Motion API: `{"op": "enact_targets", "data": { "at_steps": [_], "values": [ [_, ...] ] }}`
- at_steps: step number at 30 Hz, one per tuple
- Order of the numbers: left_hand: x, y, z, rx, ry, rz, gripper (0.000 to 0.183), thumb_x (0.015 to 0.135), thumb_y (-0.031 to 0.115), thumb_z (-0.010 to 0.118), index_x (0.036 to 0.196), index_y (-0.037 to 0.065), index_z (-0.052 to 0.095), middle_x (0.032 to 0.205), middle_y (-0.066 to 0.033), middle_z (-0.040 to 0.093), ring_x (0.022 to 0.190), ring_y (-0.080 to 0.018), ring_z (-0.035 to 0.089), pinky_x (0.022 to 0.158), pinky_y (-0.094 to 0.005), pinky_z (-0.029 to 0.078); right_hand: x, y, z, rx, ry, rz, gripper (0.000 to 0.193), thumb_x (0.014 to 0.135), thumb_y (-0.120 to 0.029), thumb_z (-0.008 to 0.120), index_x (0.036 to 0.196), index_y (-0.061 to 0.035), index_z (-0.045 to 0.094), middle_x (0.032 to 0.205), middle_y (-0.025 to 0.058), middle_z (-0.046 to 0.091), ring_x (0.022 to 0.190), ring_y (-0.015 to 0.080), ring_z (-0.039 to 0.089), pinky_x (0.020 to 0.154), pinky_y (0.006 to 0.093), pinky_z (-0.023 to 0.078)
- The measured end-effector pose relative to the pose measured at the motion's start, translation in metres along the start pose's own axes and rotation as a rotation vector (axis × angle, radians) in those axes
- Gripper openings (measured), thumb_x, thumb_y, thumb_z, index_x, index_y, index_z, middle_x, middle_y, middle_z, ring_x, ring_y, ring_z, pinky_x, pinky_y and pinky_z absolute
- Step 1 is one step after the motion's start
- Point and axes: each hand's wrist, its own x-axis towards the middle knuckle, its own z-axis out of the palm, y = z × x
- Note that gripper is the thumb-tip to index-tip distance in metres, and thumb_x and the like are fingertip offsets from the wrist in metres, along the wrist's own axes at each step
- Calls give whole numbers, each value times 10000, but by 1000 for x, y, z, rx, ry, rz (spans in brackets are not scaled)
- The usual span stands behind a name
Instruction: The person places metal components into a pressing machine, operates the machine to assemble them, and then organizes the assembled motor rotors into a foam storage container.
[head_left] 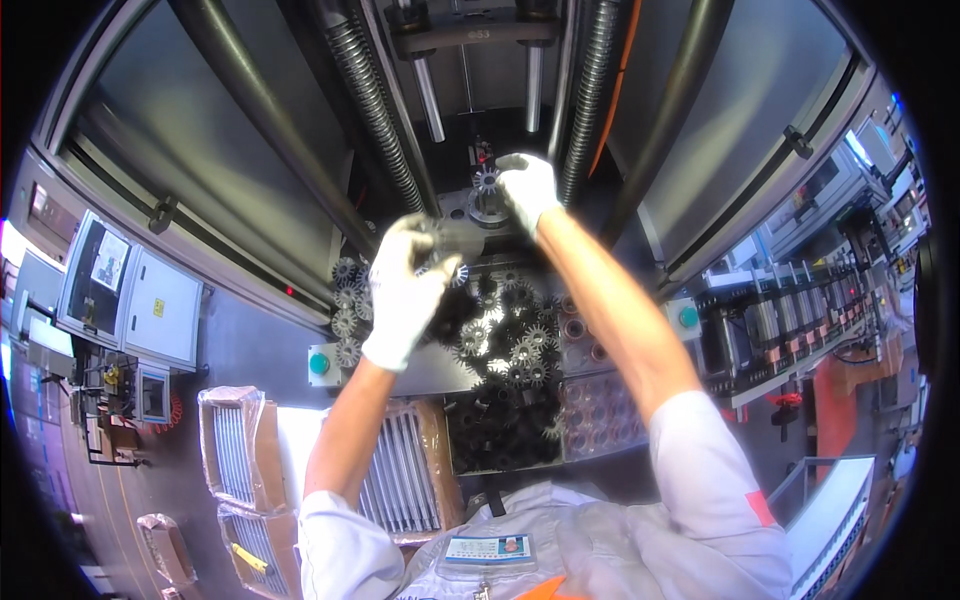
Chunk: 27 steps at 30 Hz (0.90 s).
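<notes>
My right hand (528, 188), in a white glove, is closed at the press. Its fingertips grip the side of a toothed metal core (487, 182), just above a round metal seat (488, 208). Lower and to the left, my gloved left hand (408, 290) curls its thumb and fingers around a dark, motion-blurred piece (448, 240) whose kind I cannot make out. Beneath my hands lies a pile of loose toothed metal cores (525, 350), and more cores (345, 300) are stacked beside my left wrist.
Steel guide columns (430, 100) and ribbed hoses (375, 110) flank the press. Green buttons (319, 363) (688, 317) sit at either side. A clear tray of copper-coloured rings (605, 420) lies under my right forearm. Boxes of metal shafts (400, 475) stand at lower left.
</notes>
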Motion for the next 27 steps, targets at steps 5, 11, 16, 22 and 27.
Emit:
{"op": "enact_targets", "data": {
  "at_steps": [5,11,16,22,27],
  "values": [
    [51,-1,29,76,74,142,344,703,8,843,932,-6,587,1191,-159,652,960,-215,661,808,-323,537,-52,-6,-23,-67,-110,-50,459,846,-92,613,1301,-33,605,899,124,699,849,198,677,784,350,536],
    [100,-4,50,215,-164,355,343,735,60,810,983,6,580,1260,-187,591,1074,-350,626,910,-395,513,-169,55,-116,-372,-339,-285,346,919,-188,645,1236,-49,643,1099,150,675,1002,271,669,906,368,518],
    [134,6,54,353,-320,236,399,731,172,845,983,1,587,993,-202,655,962,-387,630,823,-417,507,-213,73,-157,-474,-500,-161,332,936,-182,631,1244,-60,645,1100,139,643,969,267,647,886,366,507],
    [153,6,70,451,-313,121,372,695,231,876,932,20,681,867,-167,713,836,-297,701,761,-379,529,-219,67,-160,-543,-642,-142,410,934,-298,634,1323,-169,618,1051,121,601,917,269,646,809,413,522],
    [159,2,74,512,-348,66,358,687,229,871,940,40,701,889,-164,721,854,-281,708,784,-376,538,-226,71,-157,-773,-699,-435,480,934,-366,614,1383,-202,568,1114,138,603,982,308,643,818,448,527]
  ]
}}
